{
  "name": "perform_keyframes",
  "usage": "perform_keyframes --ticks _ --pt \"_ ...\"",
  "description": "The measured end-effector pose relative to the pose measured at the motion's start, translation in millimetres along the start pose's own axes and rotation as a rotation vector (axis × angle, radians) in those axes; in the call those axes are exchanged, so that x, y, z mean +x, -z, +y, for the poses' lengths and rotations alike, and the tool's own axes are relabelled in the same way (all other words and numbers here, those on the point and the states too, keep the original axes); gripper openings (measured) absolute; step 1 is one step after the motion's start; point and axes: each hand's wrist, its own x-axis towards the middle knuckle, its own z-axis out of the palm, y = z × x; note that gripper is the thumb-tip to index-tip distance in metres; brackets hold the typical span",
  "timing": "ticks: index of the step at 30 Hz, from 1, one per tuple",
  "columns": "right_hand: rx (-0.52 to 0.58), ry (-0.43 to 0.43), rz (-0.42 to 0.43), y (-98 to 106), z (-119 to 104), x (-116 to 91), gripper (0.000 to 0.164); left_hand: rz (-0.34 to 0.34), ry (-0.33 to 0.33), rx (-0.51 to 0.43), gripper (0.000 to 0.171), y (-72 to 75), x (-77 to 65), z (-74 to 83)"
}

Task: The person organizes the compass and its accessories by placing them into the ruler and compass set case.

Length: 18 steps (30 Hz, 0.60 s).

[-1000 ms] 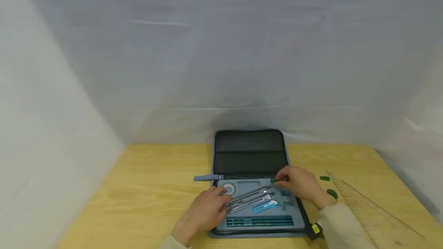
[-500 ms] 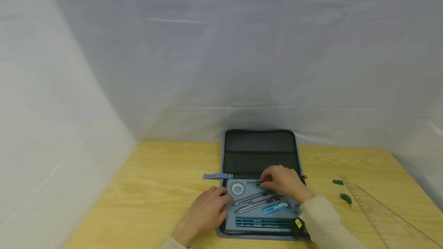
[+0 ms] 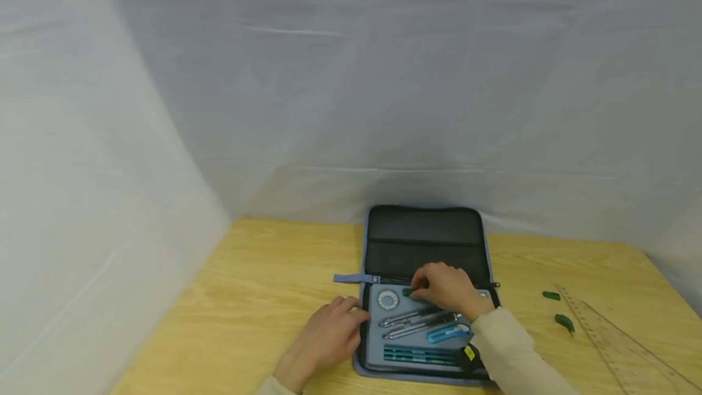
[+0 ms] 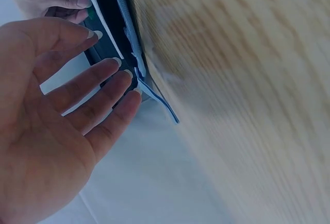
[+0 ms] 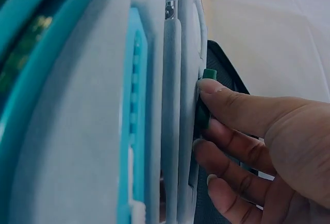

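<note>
A zip case lies unfolded, its grey-blue tray toward me. My right hand reaches over the tray's upper part and pinches a small dark green block between thumb and fingers, at the tray's surface near a recess. My left hand is at the tray's left edge, fingers extended and slightly spread, holding nothing. The tray bears a white ring-shaped piece, silver compasses, a light blue craft knife and several green pencils, partly hidden by the right wrist's strap.
Right of the case, two small green pieces lie on the wooden table. A transparent set square is beside them. A blue strap sticks out left of the case. White sheeting encloses the back and sides.
My right hand has moved left across the tray with the green block, from the upper right toward the ring-shaped piece. The head view has swung left. My left hand stays near the case's left edge.
</note>
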Motion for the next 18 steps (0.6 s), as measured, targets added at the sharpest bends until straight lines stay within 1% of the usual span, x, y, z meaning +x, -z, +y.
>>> perform_keyframes --ticks 5,9,13,16,18 --pt "0.029 -0.009 0.006 0 2 -2 0.011 -0.038 0.002 -0.017 0.028 -1.7 2.7 1.7" --pt "0.022 -0.025 0.021 1 4 -6 0.013 -0.057 -0.003 -0.023 0.028 -2.8 6.4 4.2" --pt "-0.003 -0.050 0.052 1 8 -11 0.009 -0.013 -0.039 -0.015 0.025 -2.6 12.3 6.0" --pt "-0.005 -0.064 0.066 0 11 -16 0.006 0.030 -0.091 0.005 0.024 -2.7 19.7 7.6" --pt "0.008 -0.061 0.066 -1 13 -18 0.006 0.034 -0.120 0.026 0.025 -3.3 26.8 9.3"
